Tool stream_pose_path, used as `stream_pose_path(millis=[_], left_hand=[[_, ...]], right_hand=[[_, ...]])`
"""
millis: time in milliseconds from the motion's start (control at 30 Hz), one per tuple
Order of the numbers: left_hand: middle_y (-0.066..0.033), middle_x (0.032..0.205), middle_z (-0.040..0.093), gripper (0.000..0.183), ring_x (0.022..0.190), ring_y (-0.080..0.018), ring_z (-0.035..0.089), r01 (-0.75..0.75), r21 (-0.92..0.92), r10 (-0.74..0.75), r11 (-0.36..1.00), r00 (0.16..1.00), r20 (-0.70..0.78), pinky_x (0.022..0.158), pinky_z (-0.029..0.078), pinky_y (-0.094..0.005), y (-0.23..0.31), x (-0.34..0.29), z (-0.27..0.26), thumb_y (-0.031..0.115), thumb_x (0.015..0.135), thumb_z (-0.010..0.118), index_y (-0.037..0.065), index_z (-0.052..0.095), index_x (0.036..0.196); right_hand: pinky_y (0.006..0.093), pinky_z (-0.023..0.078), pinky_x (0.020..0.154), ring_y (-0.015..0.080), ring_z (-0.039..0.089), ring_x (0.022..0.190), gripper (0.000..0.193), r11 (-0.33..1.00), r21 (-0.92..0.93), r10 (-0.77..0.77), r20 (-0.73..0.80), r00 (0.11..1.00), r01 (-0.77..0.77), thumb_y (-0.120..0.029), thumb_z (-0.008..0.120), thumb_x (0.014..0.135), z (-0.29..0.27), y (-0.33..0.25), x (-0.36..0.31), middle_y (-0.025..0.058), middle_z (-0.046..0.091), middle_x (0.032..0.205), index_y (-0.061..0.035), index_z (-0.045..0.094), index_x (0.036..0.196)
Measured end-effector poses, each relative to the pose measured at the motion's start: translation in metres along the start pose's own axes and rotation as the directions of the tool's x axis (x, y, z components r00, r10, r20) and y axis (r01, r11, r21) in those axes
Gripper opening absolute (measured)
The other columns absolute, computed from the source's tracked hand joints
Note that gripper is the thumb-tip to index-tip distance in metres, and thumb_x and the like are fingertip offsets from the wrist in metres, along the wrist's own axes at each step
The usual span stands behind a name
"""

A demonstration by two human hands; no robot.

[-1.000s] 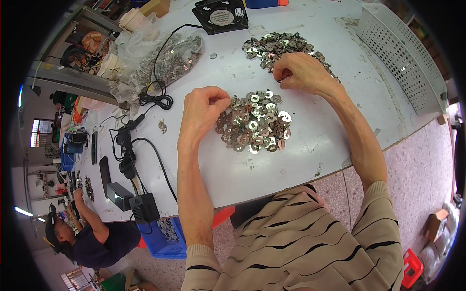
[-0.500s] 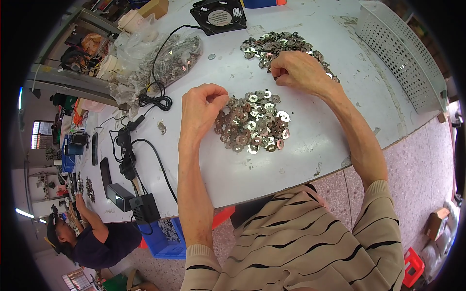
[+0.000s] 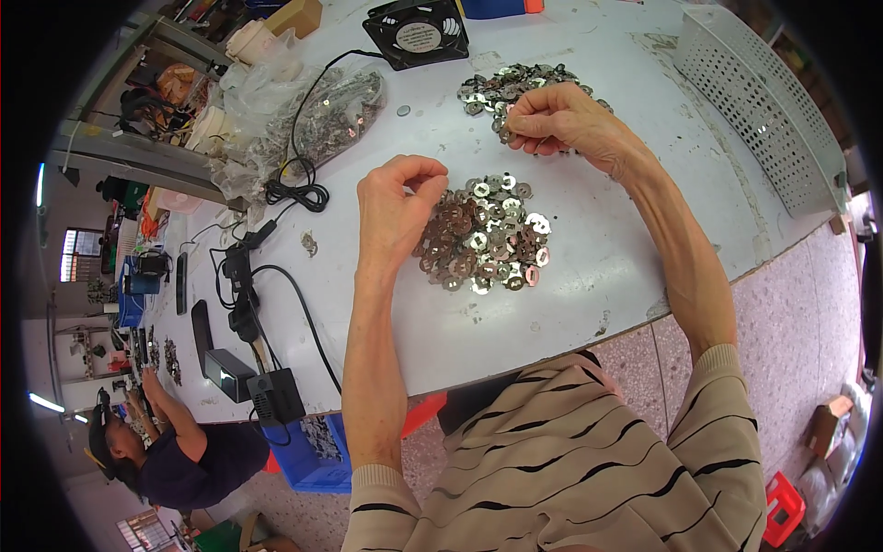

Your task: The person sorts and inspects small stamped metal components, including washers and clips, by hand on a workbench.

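Note:
My left hand (image 3: 395,210) is closed in a pinch above the left edge of a near pile of small slotted metal discs (image 3: 487,235). Whatever its fingertips may hold is too small to make out. Farther off and to the right, my right hand (image 3: 575,129) is pinched over the front of a second, darker pile of similar discs (image 3: 520,85). A small round metal disc (image 3: 505,133) shows at its thumb and fingertips. The near pile mixes shiny, dull and brownish discs, lying loosely over one another.
A black fan (image 3: 418,35) stands at the back, its cable running left. Clear plastic bags of metal parts (image 3: 336,110) lie at left. A white perforated basket (image 3: 759,110) borders the right. Black adapters (image 3: 276,394) sit near the front-left edge. A co-worker (image 3: 175,451) sits far left.
My left hand has shifted slightly right, over the near pile's edge. My right hand has moved a little up and left, and a disc now shows at its fingertips.

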State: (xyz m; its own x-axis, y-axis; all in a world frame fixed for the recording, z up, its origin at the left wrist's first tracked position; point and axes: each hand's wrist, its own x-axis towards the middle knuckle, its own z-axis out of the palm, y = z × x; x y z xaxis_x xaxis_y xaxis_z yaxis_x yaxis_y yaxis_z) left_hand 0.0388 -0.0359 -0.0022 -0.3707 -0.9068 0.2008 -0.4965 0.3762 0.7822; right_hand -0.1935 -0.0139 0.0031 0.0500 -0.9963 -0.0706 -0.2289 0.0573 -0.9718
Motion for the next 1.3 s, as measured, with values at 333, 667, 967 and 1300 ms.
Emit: stream_pose_path(millis=[333,667,967,1300], left_hand=[[-0.0035,0.078,0.064,0.012,0.067,-0.0094,0.055,-0.056,-0.239,0.067,0.97,0.997,0.038,0.059,0.045,-0.0234,0.009,-0.004,0.011,0.004,0.075,0.065,0.0,0.068,0.086],[-0.0018,0.077,0.063,0.012,0.067,-0.0075,0.054,-0.002,-0.373,0.043,0.928,0.994,0.102,0.06,0.044,-0.0223,0.013,-0.006,0.015,0.007,0.08,0.063,-0.002,0.067,0.087],[-0.0015,0.074,0.063,0.012,0.061,-0.0053,0.052,0.016,-0.396,0.025,0.918,0.995,0.096,0.056,0.043,-0.0206,0.01,-0.005,0.014,0.006,0.08,0.063,-0.002,0.067,0.086],[-0.0025,0.078,0.064,0.012,0.065,-0.0073,0.052,0.044,-0.409,-0.012,0.912,0.997,0.081,0.059,0.041,-0.0205,0.009,-0.004,0.011,0.004,0.079,0.064,-0.003,0.066,0.088]], right_hand=[[0.016,0.047,0.058,0.004,0.057,0.065,0.014,0.946,0.294,0.082,0.181,0.98,-0.134,-0.016,0.061,0.085,0.012,0.0,-0.001,0.0009,0.062,0.074,-0.0029,0.063,0.088],[0.017,0.048,0.061,0.0043,0.058,0.066,0.014,0.936,0.319,0.072,0.236,0.969,-0.148,-0.016,0.063,0.085,0.02,-0.001,-0.004,0.0009,0.063,0.077,-0.0028,0.064,0.088],[0.0187,0.046,0.062,0.0066,0.059,0.067,0.017,0.973,0.221,-0.101,0.16,0.982,0.064,-0.016,0.066,0.081,0.026,-0.005,-0.007,0.0021,0.064,0.076,-0.0012,0.065,0.089],[0.0232,0.049,0.068,0.0108,0.062,0.072,0.02,0.962,0.128,-0.26,0.157,0.953,0.241,-0.007,0.066,0.073,0.032,-0.012,-0.013,0.0065,0.067,0.077,0.0019,0.066,0.091]])
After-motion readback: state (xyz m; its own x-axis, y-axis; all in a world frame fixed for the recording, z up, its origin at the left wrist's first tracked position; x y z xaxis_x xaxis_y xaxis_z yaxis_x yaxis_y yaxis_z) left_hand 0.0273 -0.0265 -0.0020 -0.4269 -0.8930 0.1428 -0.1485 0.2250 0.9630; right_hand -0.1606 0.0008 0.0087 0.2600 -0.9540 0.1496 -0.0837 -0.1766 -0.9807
